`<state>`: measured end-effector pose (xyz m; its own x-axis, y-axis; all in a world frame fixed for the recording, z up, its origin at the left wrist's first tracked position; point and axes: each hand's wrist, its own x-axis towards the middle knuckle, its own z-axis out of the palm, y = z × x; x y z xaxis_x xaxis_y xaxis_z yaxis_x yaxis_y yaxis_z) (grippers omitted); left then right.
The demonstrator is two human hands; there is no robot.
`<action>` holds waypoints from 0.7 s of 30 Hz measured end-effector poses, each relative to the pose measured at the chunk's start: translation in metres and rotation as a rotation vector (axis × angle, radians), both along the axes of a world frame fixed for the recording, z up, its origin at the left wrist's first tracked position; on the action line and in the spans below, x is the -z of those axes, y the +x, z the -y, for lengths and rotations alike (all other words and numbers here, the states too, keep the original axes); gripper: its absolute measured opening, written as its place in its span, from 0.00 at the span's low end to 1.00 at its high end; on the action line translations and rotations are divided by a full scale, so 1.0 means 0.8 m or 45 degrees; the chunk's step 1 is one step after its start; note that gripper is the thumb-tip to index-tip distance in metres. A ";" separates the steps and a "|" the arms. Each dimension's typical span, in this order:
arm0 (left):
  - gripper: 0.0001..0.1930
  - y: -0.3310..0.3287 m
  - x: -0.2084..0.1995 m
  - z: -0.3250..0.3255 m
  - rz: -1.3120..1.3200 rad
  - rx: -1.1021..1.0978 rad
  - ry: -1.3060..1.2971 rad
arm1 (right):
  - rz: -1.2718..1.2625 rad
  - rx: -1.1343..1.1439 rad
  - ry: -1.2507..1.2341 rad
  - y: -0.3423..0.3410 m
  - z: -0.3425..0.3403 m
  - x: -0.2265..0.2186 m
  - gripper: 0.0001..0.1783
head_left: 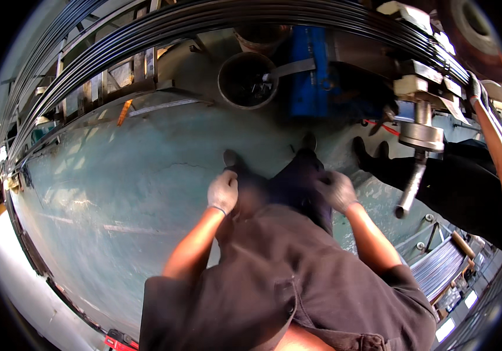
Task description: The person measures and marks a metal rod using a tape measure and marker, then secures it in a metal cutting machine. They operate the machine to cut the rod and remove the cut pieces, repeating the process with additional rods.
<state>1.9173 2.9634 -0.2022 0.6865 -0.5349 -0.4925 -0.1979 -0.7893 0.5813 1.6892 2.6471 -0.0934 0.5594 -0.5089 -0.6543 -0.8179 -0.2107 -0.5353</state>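
My left hand [223, 192], in a pale work glove, hangs beside my left thigh. Its fingers look loosely curled, and nothing shows in them. On the other side, my right hand [337, 192] wears a similar glove near my right thigh; motion smears its fingers and I cannot tell what they do. Both hands are well apart from the long bundle of dark metal rods [204, 30] that runs across the far side. At the far right, another person's gloved hand [474, 88] is at the rods' end, by the machine.
A round bucket [249, 107] with dark contents stands on the floor ahead, beside a blue machine base [309, 93]. A metal cylinder with a bent handle [422, 137] juts out at the right, near the co-worker's dark trousers [432, 181]. More rods [438, 270] lie at lower right.
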 end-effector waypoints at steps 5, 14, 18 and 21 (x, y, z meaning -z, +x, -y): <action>0.07 0.005 0.096 -0.118 0.073 0.127 0.151 | 0.057 -0.666 -0.612 0.192 -0.062 0.280 0.21; 0.04 -0.016 0.187 -0.175 0.358 0.144 0.389 | -0.141 -0.496 -0.523 0.498 -0.019 0.532 0.22; 0.03 0.004 0.208 -0.176 0.356 0.080 0.295 | -0.216 -0.074 -0.519 0.538 0.010 0.664 0.21; 0.05 -0.001 0.213 -0.173 0.353 0.013 0.279 | -0.253 -0.177 -0.638 0.552 0.041 0.694 0.23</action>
<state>1.9166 3.1016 -0.3726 0.8052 -0.4448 -0.3921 -0.3331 -0.8864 0.3215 2.1308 2.6144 -0.6485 0.5340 -0.7152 -0.4509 -0.8393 -0.5128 -0.1805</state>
